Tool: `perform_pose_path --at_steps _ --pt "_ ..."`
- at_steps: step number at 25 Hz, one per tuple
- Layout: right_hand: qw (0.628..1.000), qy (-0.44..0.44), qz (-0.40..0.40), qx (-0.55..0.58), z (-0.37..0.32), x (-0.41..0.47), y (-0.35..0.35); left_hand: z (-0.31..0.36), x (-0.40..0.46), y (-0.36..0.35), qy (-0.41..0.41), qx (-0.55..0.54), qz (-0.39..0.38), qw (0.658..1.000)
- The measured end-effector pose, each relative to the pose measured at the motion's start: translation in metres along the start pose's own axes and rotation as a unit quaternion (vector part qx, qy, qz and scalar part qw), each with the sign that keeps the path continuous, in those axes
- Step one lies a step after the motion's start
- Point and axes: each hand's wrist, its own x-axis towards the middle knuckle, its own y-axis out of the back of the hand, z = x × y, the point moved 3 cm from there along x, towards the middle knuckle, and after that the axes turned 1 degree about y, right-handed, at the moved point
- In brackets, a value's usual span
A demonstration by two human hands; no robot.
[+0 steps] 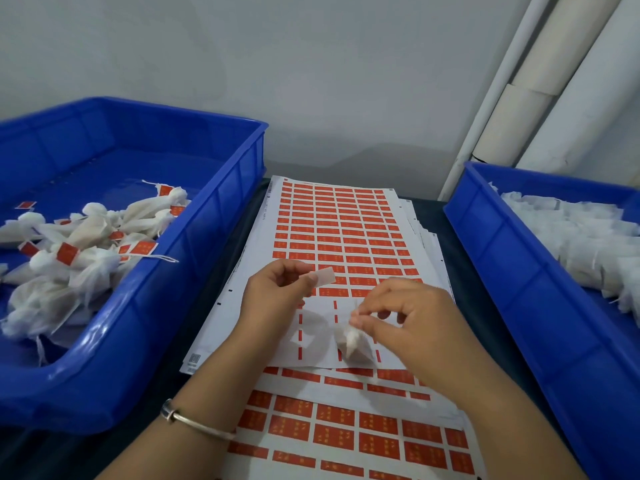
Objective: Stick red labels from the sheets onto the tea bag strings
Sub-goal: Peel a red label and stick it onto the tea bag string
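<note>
Dark tabletop against a pale grey wall, two hands at work over the label sheets.

Left hand (273, 289) is up above the top sheet (339, 230), thumb and forefinger pinching one peeled label (323, 277), white back toward us, its long axis running left to right and tipped slightly up at the right end. Right hand (412, 317) is just beside it, fingers curled, fingertips pinching the gathered top of a white tea bag (349, 337) whose body hangs down toward the sheet, bare backing showing underneath. Whether a string is between those fingers, I cannot tell. A second sheet (346, 431) lies nearer, rows of red labels running across. On the left, a blue bin (194, 258) with labelled tea bags (79, 251) piled inside; on the right, another blue bin (502, 258) holding plain white bags (581, 244). A metal bangle (194, 422) circles the left wrist.
</note>
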Motion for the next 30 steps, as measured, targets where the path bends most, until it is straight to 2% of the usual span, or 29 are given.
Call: perform_pose_path --at_steps 4,7,10,17,30 --pt "0.995 0.012 0.008 0.095 -0.005 0.016 0.006 0.010 -0.009 -0.003 0.021 -0.095 -0.123 0.988" --pt "0.993 0.019 0.010 0.120 -0.009 0.029 0.004 0.017 -0.016 -0.004 -0.008 -0.057 -0.197 0.979" --pt "0.989 0.005 0.016 0.145 -0.008 0.036 0.001 0.020 -0.017 -0.004 -0.016 -0.014 -0.211 0.977" --pt "0.974 -0.005 -0.010 0.224 0.001 0.036 -0.005 0.028 -0.021 0.001 -0.009 -0.013 -0.259 0.966" --pt "0.985 0.011 0.004 0.174 0.006 0.041 -0.012 0.035 -0.024 0.006 -0.055 0.097 -0.252 0.961"
